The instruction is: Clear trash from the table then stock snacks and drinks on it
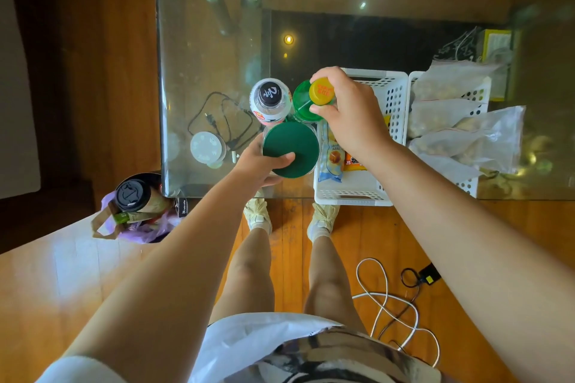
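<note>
Trash sat bagged (pixel 137 221) lower left; stocking underway: left hand (pixel 261 165) gripped green-lidded jar (pixel 291 149), right hand (pixel 348 115) gripped yellow-capped bottle (pixel 311 99); snacks remained in basket (pixel 392 96).

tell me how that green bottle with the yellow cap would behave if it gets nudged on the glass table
Seen from above, the green bottle looks tall and narrow, so it could tip if the right hand on its yellow cap lets go carelessly. The glass table is smooth, so it would likely slide easily. On its side it would probably roll.

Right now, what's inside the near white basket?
In the basket: a blue snack pack and an orange pack. The right hand covers the rest.
</note>
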### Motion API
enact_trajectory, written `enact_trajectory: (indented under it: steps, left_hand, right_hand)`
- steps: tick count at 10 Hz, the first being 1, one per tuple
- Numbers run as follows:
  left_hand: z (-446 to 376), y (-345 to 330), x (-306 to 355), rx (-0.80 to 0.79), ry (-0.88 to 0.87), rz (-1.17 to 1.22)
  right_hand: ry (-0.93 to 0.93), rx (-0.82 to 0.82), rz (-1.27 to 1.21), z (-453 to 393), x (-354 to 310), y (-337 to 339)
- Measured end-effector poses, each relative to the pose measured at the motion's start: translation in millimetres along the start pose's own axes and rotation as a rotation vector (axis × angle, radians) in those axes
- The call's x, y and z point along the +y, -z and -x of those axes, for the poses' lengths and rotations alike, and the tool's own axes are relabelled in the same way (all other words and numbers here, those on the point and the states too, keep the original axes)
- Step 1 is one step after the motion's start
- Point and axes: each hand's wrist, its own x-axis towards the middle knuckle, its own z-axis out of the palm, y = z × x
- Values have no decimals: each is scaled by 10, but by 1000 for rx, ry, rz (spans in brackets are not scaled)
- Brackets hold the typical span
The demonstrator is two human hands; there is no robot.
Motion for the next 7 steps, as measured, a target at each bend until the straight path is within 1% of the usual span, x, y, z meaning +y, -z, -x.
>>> enact_trajectory:
  steps: [2, 4, 5, 7]
  left_hand:
    - [11, -18, 25, 2, 6, 21]
    - [-34, 8, -7, 12, -2, -22]
    - [-41, -15, -12, 48, 13, -45]
    - [2, -82, -25, 239, -43, -128]
  right_hand:
    - [-5, -3, -8, 2, -5, 4]
    - [1, 8, 5, -5, 3, -10]
    - [-9, 4, -5, 13, 15, -24]
    - [-94, -92, -222, 136, 85, 20]
